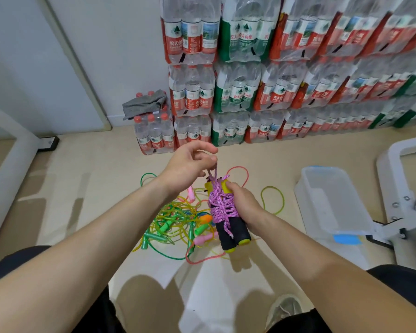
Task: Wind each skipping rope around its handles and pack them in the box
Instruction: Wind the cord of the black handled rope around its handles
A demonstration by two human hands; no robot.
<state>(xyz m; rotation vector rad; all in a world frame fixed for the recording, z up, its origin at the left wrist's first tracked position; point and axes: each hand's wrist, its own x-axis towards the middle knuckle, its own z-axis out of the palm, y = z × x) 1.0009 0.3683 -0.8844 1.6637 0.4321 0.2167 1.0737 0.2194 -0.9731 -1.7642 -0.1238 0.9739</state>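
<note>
Both hands are holding one skipping rope in the air above the floor (94,164). The right hand (244,204) is gripping the two black foam handles (231,234) together, with its fingers curled around them from the right side. The handles are lying side by side and are pointing their yellow ends down toward the person. The purple rope (220,205) is sitting in many turns around the upper half of the handles. The left hand (190,165) is staying higher and a little to the left, and it is pinching the free part of this purple rope between the thumb and the fingers, so a short piece is running tight from the hand down to the winding. One loose end is hanging over the black foam.

Under the hands, a tangled pile of ropes (175,217) in green, yellow, pink and orange is lying on the floor with their small plastic handles mixed inside. The clear plastic box (334,200) is standing on the floor to the right of the pile, apart from it, with a blue latch (347,239) on its near end. Packs of water bottles (238,87) are standing in stacks against the wall, and a grey cloth (144,104) is lying on the low pack at the left.
</note>
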